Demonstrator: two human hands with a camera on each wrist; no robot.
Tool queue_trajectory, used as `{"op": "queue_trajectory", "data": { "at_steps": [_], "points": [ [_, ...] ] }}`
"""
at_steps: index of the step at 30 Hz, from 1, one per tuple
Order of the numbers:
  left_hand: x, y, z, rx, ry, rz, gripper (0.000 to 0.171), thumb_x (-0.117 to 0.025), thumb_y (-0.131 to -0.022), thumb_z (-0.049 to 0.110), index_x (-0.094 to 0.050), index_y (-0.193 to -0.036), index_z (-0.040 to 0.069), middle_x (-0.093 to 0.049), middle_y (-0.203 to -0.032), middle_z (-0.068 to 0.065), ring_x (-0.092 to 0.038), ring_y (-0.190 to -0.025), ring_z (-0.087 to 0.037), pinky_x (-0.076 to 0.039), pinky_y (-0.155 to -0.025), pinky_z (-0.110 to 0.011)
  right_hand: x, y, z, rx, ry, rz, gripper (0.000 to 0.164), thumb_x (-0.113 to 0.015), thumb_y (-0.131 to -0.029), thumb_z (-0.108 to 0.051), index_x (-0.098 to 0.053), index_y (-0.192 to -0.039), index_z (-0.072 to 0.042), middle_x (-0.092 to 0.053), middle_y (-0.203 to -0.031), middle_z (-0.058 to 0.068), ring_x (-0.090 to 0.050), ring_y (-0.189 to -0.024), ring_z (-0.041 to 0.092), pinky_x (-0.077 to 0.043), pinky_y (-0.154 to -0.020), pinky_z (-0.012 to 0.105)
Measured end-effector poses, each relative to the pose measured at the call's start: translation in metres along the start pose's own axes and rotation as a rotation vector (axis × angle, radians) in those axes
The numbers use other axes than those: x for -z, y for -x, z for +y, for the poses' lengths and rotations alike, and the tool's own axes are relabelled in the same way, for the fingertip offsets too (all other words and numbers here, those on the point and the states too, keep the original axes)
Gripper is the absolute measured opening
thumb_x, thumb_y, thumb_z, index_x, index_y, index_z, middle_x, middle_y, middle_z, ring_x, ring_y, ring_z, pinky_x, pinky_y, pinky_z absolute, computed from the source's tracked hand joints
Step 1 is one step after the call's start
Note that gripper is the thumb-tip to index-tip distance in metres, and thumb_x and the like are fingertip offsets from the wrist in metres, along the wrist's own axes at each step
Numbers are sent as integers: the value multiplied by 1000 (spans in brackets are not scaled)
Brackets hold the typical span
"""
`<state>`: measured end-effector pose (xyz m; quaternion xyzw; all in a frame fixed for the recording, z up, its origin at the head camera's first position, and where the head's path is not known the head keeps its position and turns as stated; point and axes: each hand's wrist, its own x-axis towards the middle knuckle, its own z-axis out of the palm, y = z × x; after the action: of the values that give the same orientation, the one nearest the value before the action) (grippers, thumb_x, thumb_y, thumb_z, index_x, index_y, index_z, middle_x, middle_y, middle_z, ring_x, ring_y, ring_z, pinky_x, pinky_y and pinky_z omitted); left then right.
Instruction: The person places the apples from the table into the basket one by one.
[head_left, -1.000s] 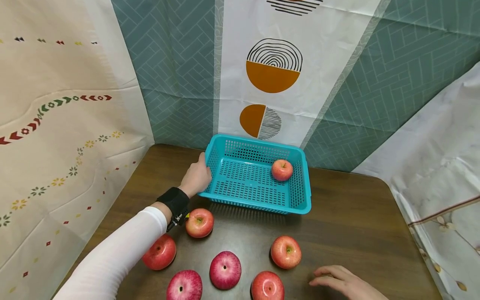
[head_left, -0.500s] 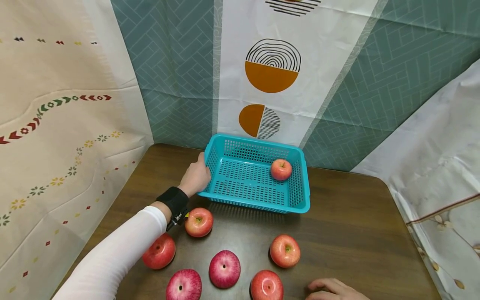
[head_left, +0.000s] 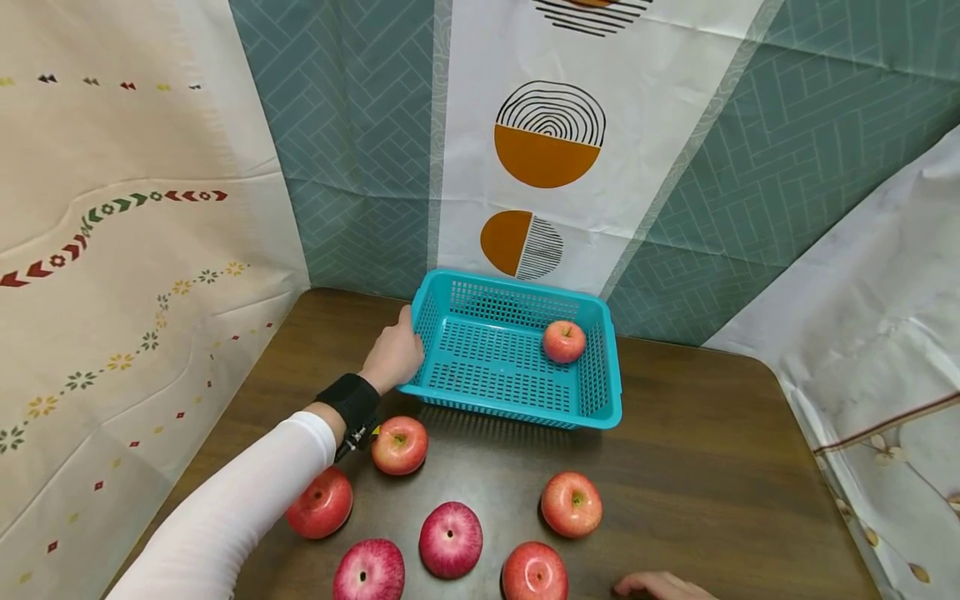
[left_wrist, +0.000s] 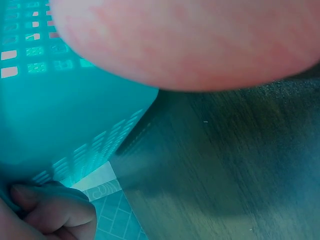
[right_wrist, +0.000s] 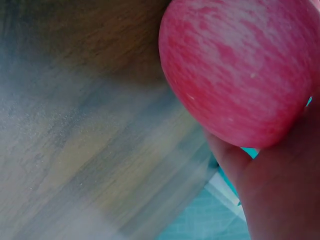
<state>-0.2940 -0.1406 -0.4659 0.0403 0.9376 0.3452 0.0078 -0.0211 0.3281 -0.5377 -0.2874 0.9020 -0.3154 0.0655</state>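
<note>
A turquoise plastic basket [head_left: 495, 404] stands at the back of the table, one apple [head_left: 564, 342] lying inside at its right end. My left hand [head_left: 393, 350] grips the basket's left side. In the left wrist view its curled fingers [left_wrist: 60, 212] are at the basket's rim. Only part of my right hand [head_left: 663, 586] shows at the bottom edge of the head view. The right wrist view has a pinkish-red apple [right_wrist: 240, 70] against that palm, with the thumb and fingers around it; its far side is hidden.
Several apples lie in front of the basket, among them a red-orange apple [head_left: 572, 504], a dark pink apple [head_left: 451, 540] and an apple [head_left: 400, 446] beside my left wrist. Patterned cloths [head_left: 360, 167] hang around the brown wooden table [head_left: 697, 433].
My right hand has moved down and slightly left, mostly out of the head view. My left hand stays on the basket, and the visible apples have not moved.
</note>
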Motion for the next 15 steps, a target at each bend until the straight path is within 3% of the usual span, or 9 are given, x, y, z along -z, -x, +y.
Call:
{"op": "queue_trajectory", "data": {
  "at_steps": [3,7,10,15],
  "points": [
    [-1,1,1,2,0,-6,56,-49,-112,12,-24,-159,-4,-68,-115,-29,-74,-81,-35,-62,-71,-51,-7,2,1,29,23,66,35,-83,-89,-10,-74,-115,-32,-70,-108,-23,-63,-96,-5,-47,-69,17],
    [-1,2,1,-3,1,-9,56,-48,-111,11,-23,-159,-4,-68,-117,-30,-74,-84,-36,-61,-71,-51,-16,6,-4,-12,60,168,38,-87,-84,-10,-74,-108,-36,-67,-100,-26,-61,-87,-8,-44,-65,14],
    [0,2,1,-3,-1,-8,57,-48,-111,11,-23,-160,-5,-68,-118,-31,-74,-84,-37,-61,-70,-51,-14,6,-8,-72,67,159,36,-88,-85,-13,-73,-106,-37,-65,-99,-29,-59,-86,-10,-45,-63,17],
    [-1,0,0,-4,-10,-5,59,-47,-112,11,-21,-162,-5,-68,-117,-32,-74,-83,-37,-60,-68,-49,-13,11,7,-136,33,48,25,-86,-89,-18,-73,-108,-29,-65,-103,-28,-58,-89,-9,-49,-64,22]
  ]
}}
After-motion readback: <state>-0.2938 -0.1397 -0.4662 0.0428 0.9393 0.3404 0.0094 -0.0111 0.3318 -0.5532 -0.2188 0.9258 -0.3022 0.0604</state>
